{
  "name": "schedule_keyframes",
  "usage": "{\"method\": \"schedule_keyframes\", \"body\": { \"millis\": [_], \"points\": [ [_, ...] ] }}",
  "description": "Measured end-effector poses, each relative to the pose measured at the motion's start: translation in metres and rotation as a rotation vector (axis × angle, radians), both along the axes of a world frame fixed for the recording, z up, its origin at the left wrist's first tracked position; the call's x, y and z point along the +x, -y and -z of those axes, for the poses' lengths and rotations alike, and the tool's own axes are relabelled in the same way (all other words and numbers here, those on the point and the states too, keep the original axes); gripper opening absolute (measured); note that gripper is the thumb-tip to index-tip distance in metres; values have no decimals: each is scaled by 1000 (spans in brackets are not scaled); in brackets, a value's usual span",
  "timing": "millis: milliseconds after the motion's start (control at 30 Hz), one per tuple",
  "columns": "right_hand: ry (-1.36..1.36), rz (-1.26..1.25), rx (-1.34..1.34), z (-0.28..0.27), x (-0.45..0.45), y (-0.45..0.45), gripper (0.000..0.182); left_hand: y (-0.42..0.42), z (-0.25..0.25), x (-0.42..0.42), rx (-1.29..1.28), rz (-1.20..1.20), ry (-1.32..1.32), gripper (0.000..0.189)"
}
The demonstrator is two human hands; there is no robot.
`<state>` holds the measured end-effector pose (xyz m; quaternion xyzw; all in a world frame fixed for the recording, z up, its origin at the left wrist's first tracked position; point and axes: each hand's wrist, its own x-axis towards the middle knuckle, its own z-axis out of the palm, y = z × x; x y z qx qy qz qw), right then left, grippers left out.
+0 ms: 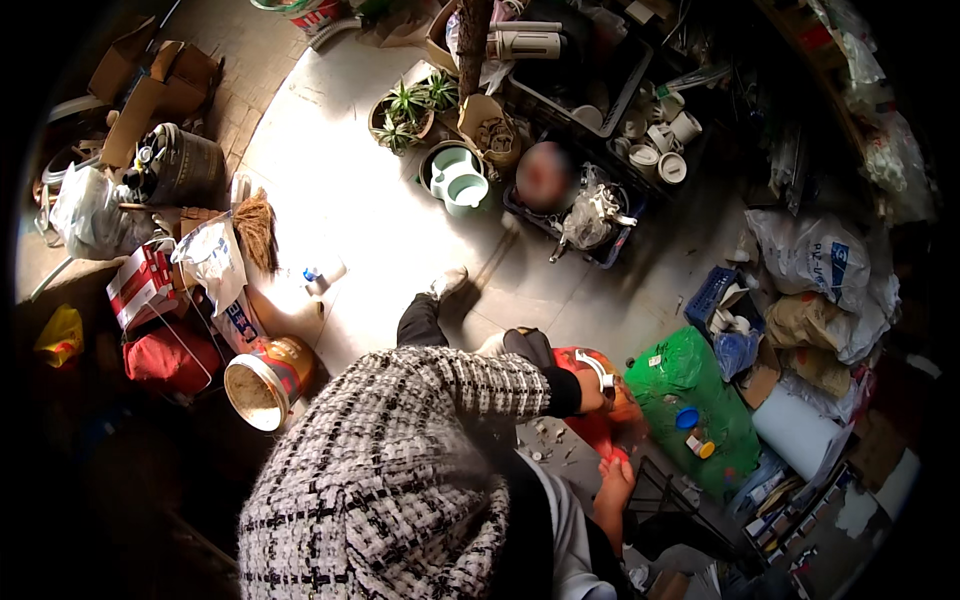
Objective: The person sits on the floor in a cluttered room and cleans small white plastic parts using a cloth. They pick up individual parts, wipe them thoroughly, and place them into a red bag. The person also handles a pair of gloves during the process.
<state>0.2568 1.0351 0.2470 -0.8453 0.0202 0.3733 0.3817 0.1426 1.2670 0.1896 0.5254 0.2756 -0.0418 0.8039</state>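
My left hand (590,392), below a tweed sleeve with a black cuff, holds a curved white plastic fitting (596,367) over a red plastic bag (585,427). Its fingertips are partly hidden. Lower down, my right hand (615,480) grips the rim of that red bag. What lies inside the bag cannot be made out. A stuffed green sack (694,397) lies just right of the bag, with a blue round cap (686,418) and a small container with a yellow lid (702,448) on it.
Small scraps (551,435) litter the floor beside the bag. Beyond it are a dark crate (611,251) of plastic parts, white pipe fittings (664,150), a pale green container (457,180) and potted plants (405,105). A blue basket (709,296) stands right; an open bucket (259,390) lies left.
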Motion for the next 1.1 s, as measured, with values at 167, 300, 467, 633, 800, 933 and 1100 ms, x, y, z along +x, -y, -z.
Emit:
{"method": "schedule_keyframes", "body": {
  "millis": [167,300,467,633,800,933,1100],
  "points": [
    [36,-364,45,9,-46,-114,13,-40,-15,-40,358,422,-19,25],
    [149,-896,214,24,-64,-218,12,-96,-8,-77,414,422,-301,24],
    [-39,-624,347,74,-73,-339,18,-134,43,-167,537,33,-212,30],
    [-308,-440,-59,210,-89,-494,30,-192,53,-238,555,-138,-115,11],
    [-196,-482,-300,382,-144,-595,53,-234,67,-324,778,61,-260,18],
    [-219,-255,-230,437,-160,-628,43,-260,70,-378,865,105,-329,26],
    [-298,-248,108,388,-168,-631,27,-278,66,-421,497,-240,-434,6]
  ]
}}
